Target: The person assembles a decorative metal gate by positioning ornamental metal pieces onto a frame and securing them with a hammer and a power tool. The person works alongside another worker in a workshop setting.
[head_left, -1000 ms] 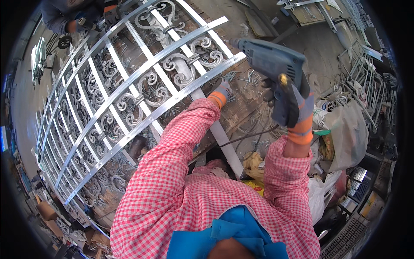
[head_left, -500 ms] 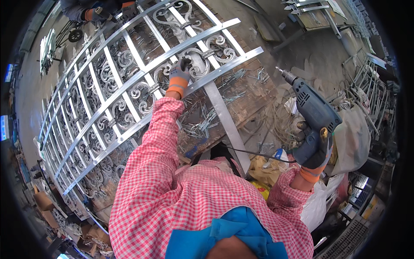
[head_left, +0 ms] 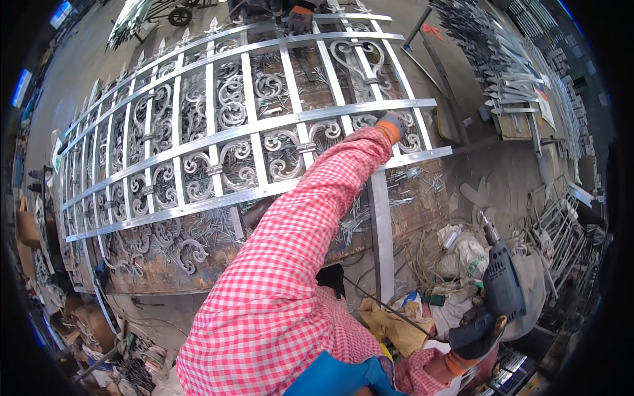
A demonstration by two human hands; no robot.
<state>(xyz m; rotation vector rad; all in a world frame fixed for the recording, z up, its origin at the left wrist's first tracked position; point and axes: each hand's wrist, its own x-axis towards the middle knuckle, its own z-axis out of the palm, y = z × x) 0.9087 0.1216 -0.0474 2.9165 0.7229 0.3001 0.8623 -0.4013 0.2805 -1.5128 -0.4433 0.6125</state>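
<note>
Blue-grey, pistol-shaped power drill (head_left: 505, 280) juts from our gloved right hand (head_left: 478, 338), clamped around it, while our orange-cuffed left hand (head_left: 392, 125) is over the silver metal scrollwork panel (head_left: 224, 134), near its right end, its grip too hidden to tell.

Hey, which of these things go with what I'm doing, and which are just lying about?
Seemingly part of the job:
power drill, held in your right hand
metal fence panel, at your left hand
wooden worktop beneath it

Apparently just lying about:
tan bag, lower middle
cardboard box, lower left
pointed metal pieces, upper right
</note>
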